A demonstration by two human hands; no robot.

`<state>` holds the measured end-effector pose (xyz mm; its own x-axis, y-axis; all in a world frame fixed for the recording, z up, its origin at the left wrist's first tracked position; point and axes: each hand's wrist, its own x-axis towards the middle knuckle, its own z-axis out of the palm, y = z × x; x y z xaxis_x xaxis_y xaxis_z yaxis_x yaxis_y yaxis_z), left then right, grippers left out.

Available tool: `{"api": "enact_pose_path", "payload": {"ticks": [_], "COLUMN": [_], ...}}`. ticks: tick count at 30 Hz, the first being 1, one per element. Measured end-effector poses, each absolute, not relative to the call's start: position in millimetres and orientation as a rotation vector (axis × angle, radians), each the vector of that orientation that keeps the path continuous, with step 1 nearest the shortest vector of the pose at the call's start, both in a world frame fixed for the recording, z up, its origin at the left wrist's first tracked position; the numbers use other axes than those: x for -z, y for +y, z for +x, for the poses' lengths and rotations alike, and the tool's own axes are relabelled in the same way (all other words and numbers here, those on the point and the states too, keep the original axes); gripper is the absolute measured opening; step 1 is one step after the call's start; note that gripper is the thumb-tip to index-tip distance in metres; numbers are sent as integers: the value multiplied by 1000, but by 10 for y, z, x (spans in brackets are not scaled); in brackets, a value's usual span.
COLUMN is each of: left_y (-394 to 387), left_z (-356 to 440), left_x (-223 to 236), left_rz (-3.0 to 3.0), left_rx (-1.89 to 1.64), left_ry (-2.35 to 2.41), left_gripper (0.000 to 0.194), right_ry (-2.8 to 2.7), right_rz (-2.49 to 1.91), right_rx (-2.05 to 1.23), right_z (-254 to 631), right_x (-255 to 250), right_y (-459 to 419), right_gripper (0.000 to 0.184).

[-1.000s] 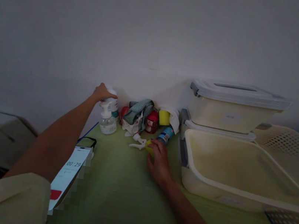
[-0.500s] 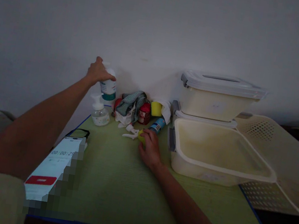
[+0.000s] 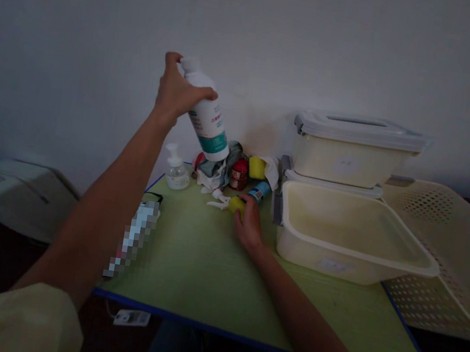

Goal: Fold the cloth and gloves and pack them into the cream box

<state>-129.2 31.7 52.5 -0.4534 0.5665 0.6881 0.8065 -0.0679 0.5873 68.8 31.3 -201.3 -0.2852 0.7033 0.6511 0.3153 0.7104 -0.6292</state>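
My left hand [image 3: 181, 91] is closed round the upper part of a white bottle [image 3: 210, 119] with a green-banded label. The bottle is lifted above the table and tilted, its base toward the right. My right hand [image 3: 250, 222] is closed on a yellow spray bottle [image 3: 236, 204] with a white trigger head, lying low at the table; my fingers hide part of it. Just behind that hand lies a blue can-like container [image 3: 260, 190]. A clear pump bottle [image 3: 178, 176] stands upright below the raised white bottle, to its left.
Grey cloth, red containers [image 3: 239, 174] and a yellow sponge [image 3: 257, 168] are heaped against the wall. At right stand an uncovered cream bin [image 3: 337, 262], a lidded bin [image 3: 343, 160] and a perforated basket [image 3: 429, 205]. A partly pixelated phone [image 3: 138, 229] lies at the table's left edge.
My left hand has lifted the white bottle off the back left and carried it to the right, tilting it. My right hand stays on the spray bottle. The view has shifted slightly.
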Motion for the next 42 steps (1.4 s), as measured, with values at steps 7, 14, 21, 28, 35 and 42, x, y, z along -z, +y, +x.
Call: {"api": "enact_pose_path", "payload": {"ticks": [7,14,21,28,35,42], "left_y": [55,-19,-14,-8,-51,-87], "left_z": [-860,-734,-711,-684,-689,-885], "left_x": [65,770,1169,1320,1606,1793], "left_rz": [-1442,-1584,-1772,-1833,-2041,-2432], "left_rx": [2277,2784,2878,3044,3173,3281], "left_ry": [-1896,-1712,-1628,-1523,-1496,-1666], "left_gripper": [60,42,51,57,70,67], "right_ry": [-1672,-1618,-1612,-1626,-1627,-1607], "right_rz": [-853,-798,-792,-756,-729,-606], "right_rx": [-618,-728,-766,-779,-799,-868], "right_z": [753,764,762,757,759,775], "right_x": [2042,1999,2002,1971,1940,1874], "right_y": [396,387,386,344,290,220], "right_gripper": [33,28,27,28,27,31]}}
